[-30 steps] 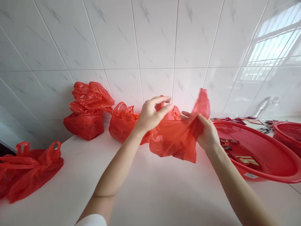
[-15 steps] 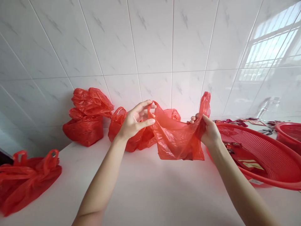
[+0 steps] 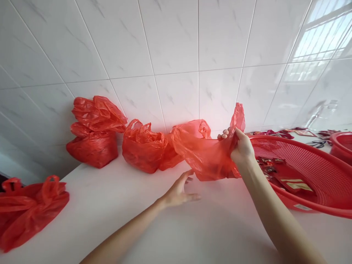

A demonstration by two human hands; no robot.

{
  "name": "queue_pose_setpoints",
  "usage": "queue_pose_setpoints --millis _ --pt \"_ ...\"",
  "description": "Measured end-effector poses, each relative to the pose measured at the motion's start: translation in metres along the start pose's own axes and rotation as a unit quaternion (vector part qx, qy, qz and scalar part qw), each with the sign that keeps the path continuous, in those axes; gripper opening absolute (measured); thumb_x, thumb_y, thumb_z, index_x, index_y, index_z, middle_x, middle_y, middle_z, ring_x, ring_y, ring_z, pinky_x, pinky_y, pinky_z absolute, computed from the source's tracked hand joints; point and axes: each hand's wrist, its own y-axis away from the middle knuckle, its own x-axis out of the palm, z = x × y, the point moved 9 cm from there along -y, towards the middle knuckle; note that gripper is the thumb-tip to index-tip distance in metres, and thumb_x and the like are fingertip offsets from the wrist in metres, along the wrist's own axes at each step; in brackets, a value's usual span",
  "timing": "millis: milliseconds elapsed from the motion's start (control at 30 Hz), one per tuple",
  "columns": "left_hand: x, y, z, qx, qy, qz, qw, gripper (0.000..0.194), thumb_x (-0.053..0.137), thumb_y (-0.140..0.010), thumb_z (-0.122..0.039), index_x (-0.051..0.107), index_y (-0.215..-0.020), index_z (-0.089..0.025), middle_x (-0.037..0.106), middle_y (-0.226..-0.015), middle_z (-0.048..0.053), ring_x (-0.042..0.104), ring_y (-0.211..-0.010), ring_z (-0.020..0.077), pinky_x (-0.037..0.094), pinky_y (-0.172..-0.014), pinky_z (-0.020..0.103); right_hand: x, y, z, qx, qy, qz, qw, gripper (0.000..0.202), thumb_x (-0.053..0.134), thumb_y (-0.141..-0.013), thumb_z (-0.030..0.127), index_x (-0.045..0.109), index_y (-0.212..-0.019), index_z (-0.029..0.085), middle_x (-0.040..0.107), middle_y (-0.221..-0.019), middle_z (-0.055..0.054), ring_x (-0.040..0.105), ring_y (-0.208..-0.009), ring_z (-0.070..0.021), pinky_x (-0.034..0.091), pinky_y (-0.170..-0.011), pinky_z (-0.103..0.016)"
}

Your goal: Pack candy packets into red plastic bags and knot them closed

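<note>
A thin red plastic bag hangs in the air over the white table, its mouth slanting down to the left. My right hand is closed round its upper right side, just below a handle loop that sticks up. Below the bag's lower left side is my left hand, with fingers apart and nothing in them. Its fingertips come close to the bag's bottom; whether they touch it I cannot tell.
Along the tiled wall sit stacked full red bags and another filled red bag. A red bag with two handles lies at the left. On the right stands a red mesh basket holding small packets, with a second red basket behind.
My left hand has let go of the bag's left handle and moved down below the bag. The bag's left side now sags, while my right hand keeps its grip.
</note>
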Motion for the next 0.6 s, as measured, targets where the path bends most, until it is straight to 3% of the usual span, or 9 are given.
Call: queue_pose_setpoints --millis 133,267,433,500,600 --pt "0.005 -0.029 -0.014 0.012 0.090 -0.049 0.995 0.086 0.088 -0.068 -0.039 0.046 -0.141 -0.026 0.059 -0.137 0.014 0.058 -0.124 0.0316 0.040 -0.110 0.053 -0.001 0.000 0.012 -0.030 -0.014 0.017 0.999 0.030 0.063 -0.089 0.021 0.046 -0.064 0.023 0.055 -0.058 0.005 0.056 -0.051 -0.0119 0.058 -0.063 -0.030" --pt "-0.003 -0.053 -0.022 0.019 0.222 -0.075 0.972 0.064 0.086 -0.069 -0.037 0.059 -0.125 -0.024 0.073 -0.103 0.007 0.068 -0.101 0.0271 0.050 -0.093 0.044 0.000 0.003 0.016 -0.017 -0.034 -0.002 0.999 0.031 0.058 -0.092 0.018 0.045 -0.064 0.022 0.052 -0.058 0.005 0.053 -0.048 -0.0089 0.055 -0.058 -0.024" --pt "-0.007 -0.059 -0.023 0.009 0.234 -0.094 0.968 0.051 0.084 -0.069 -0.043 0.069 -0.114 -0.025 0.072 -0.112 0.008 0.067 -0.098 0.0239 0.050 -0.076 0.033 -0.004 0.008 0.023 -0.008 -0.034 -0.067 0.997 0.036 0.036 -0.097 0.011 0.045 -0.063 0.020 0.044 -0.051 0.006 0.035 -0.037 -0.0043 0.045 -0.047 -0.016" --pt "0.001 -0.059 -0.025 0.007 0.243 -0.071 0.967 0.046 0.083 -0.071 -0.047 0.072 -0.108 -0.022 0.073 -0.109 0.009 0.067 -0.096 0.0246 0.051 -0.078 0.034 -0.004 0.010 0.026 -0.013 -0.016 -0.064 0.998 0.037 0.036 -0.098 0.019 0.048 -0.064 0.020 0.043 -0.050 0.005 0.030 -0.036 -0.0049 0.040 -0.043 -0.017" --pt "0.012 -0.059 -0.029 0.004 0.276 -0.047 0.960 0.040 0.083 -0.070 -0.046 0.076 -0.098 -0.018 0.076 -0.103 0.010 0.069 -0.098 0.0280 0.052 -0.087 0.040 -0.001 0.014 0.034 -0.033 0.028 -0.027 0.999 0.038 0.045 -0.095 0.042 0.053 -0.066 0.020 0.045 -0.051 0.004 0.028 -0.037 -0.0061 0.036 -0.038 -0.020"
